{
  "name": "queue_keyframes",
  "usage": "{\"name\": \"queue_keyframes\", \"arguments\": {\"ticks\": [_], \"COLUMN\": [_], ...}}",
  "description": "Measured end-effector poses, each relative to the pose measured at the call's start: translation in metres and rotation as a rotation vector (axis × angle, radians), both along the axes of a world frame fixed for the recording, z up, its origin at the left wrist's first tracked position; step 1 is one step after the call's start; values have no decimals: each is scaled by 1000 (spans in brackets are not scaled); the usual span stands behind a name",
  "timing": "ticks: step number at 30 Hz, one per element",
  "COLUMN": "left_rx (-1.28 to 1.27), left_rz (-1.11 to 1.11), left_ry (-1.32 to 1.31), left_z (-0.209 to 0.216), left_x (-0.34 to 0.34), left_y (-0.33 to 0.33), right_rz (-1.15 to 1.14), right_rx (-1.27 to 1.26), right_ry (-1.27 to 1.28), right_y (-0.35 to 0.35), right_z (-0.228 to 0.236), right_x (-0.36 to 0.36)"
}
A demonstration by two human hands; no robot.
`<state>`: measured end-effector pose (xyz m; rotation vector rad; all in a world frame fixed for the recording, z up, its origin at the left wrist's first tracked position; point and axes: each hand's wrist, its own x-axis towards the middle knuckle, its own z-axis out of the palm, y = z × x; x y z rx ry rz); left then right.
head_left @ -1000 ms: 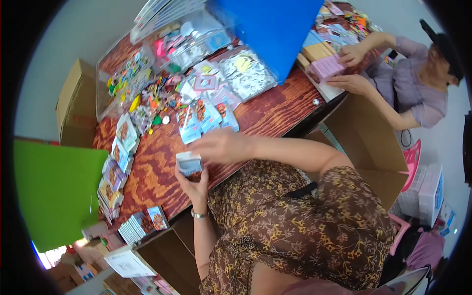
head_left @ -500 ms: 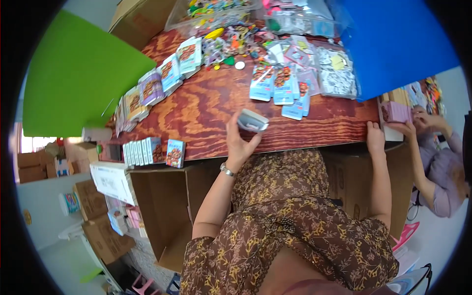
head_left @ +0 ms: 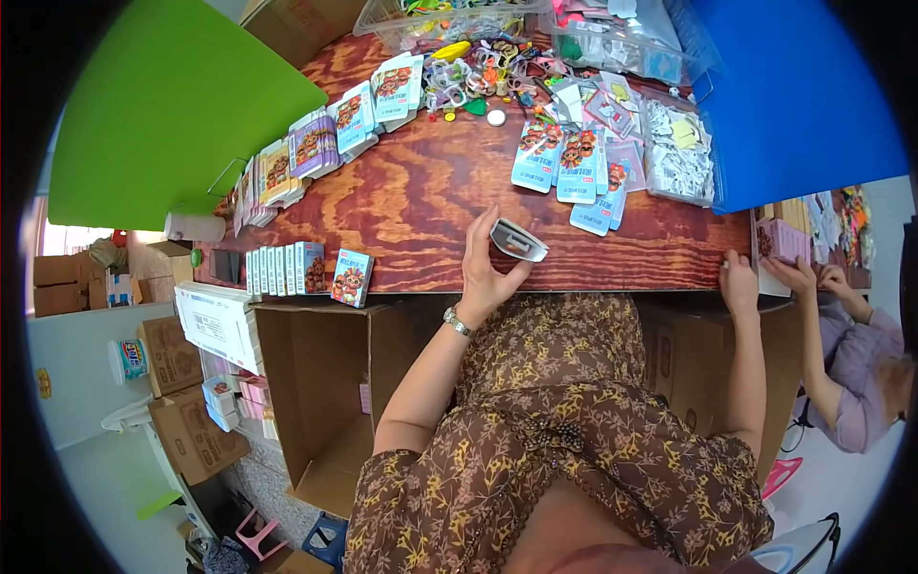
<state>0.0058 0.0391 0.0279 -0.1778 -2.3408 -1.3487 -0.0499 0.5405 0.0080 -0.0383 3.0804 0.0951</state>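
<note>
left hand (head_left: 486, 272) is gripping the box (head_left: 518, 241), prob light, crushable card so hold its sides gently; right hand (head_left: 739, 284), well off to the right, can't tell if closed

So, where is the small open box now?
In the head view, the small open box is in the left hand, right of centre, below and left of the light-blue cards.

I catch a soft sheen on the table's (head_left: 411, 215) smooth wooden top. Toward its far edge are bins (head_left: 378, 24) of clear, shiny plastic; near the front left corner, glossy card boxes (head_left: 277, 270). By the front edge, the open box (head_left: 518, 241) looks matt grey paperboard inside.
</note>
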Motion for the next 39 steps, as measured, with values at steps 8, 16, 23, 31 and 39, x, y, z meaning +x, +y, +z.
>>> {"name": "queue_keyframes", "arguments": {"ticks": [8, 16, 23, 31, 39], "left_rx": [-97, -64, -83, 60, 39], "left_rz": [30, 58, 98, 96, 116], "left_ry": [-54, -89, -103, -241, -239], "left_z": [-7, -6, -16, -23, -25], "left_x": [4, 0, -2, -2, -4], "left_y": [1, 1, 2, 6, 7], "right_rz": [178, 350, 140, -39, -88], "right_rx": [-1072, -827, -533, -536, -322], "right_ry": [-193, 83, 332, 166, 175], "right_y": [-210, -210, -157, -113, -138], "right_z": [101, 92, 37, 23, 40], "right_x": [-74, -134, -184, -228, -218]}}
